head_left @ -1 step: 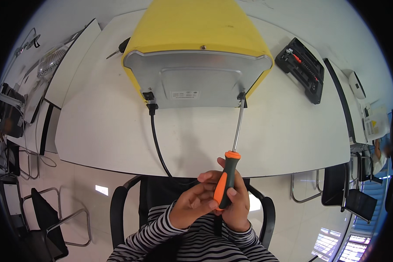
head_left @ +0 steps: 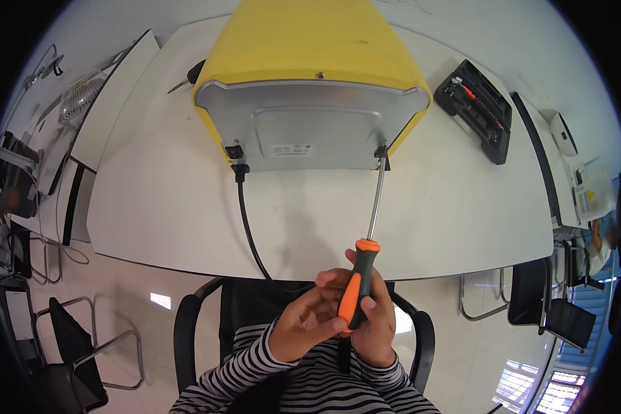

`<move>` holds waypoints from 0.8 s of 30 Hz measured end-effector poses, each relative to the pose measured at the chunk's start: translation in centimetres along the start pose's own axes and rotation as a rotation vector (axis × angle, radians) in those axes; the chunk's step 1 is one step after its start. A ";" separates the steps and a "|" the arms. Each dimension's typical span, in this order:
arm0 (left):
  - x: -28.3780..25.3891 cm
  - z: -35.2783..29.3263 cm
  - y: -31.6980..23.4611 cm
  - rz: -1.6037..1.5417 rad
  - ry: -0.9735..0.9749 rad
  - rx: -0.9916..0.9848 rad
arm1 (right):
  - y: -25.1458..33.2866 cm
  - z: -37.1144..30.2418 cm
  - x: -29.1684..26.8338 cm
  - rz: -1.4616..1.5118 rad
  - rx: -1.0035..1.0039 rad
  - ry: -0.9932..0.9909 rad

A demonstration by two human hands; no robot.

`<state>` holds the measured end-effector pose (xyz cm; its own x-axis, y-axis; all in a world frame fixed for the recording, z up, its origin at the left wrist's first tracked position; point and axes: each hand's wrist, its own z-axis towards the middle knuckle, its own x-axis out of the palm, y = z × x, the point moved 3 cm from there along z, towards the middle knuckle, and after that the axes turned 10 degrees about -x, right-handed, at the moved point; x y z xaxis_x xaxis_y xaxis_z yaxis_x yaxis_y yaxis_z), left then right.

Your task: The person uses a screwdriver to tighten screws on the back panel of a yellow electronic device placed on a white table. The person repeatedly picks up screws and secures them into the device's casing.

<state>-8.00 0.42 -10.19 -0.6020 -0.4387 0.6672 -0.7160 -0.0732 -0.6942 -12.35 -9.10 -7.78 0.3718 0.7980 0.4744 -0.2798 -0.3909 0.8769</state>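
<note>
A long screwdriver (head_left: 355,293) with an orange and dark green handle slants up from my lap toward a yellow-cased appliance (head_left: 310,45). Its tip meets a small black fitting at the lower right of the grey metal panel (head_left: 338,131); the exact contact is too small to make out. My right hand (head_left: 378,334) wraps the handle from the right, thumb along it. From the left, my left hand (head_left: 302,326) pinches the handle's lower end with thumb and fingers. A black power cord (head_left: 246,224) is plugged in at the panel's lower left.
The appliance lies on a white table (head_left: 165,200). An open black tool case (head_left: 476,110) with bits sits to its right. Behind its left side, another tool with a dark handle (head_left: 196,71) pokes out. Below are chair armrests (head_left: 190,338); other chairs stand at both sides.
</note>
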 end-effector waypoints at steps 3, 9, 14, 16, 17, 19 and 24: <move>0.2 0.1 -0.2 0.228 -0.137 0.160 | 0.1 -0.6 -0.1 -0.155 -0.093 -0.060; 1.4 -0.7 -0.9 0.969 -0.483 0.490 | -0.1 -0.4 -0.2 -0.229 0.005 -0.106; -0.1 -0.7 -0.3 0.487 -0.208 0.167 | 0.1 0.1 0.3 0.041 0.020 -0.080; -0.4 -0.6 0.0 0.304 -0.110 0.006 | 0.1 0.3 0.5 0.047 0.023 -0.056; -0.4 -0.6 0.0 0.240 -0.070 -0.022 | 0.2 0.4 0.7 0.047 0.026 -0.039; -0.5 -0.4 -0.1 0.100 -0.007 -0.081 | 0.3 0.5 0.8 0.036 0.018 -0.006; -0.3 -0.1 -0.3 -0.124 -0.021 -0.103 | 0.4 0.6 0.6 0.000 -0.010 0.071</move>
<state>-7.65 0.70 -10.16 -0.5001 -0.4512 0.7391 -0.8174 -0.0360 -0.5750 -11.73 -9.02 -7.04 0.3079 0.8287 0.4673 -0.2886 -0.3866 0.8759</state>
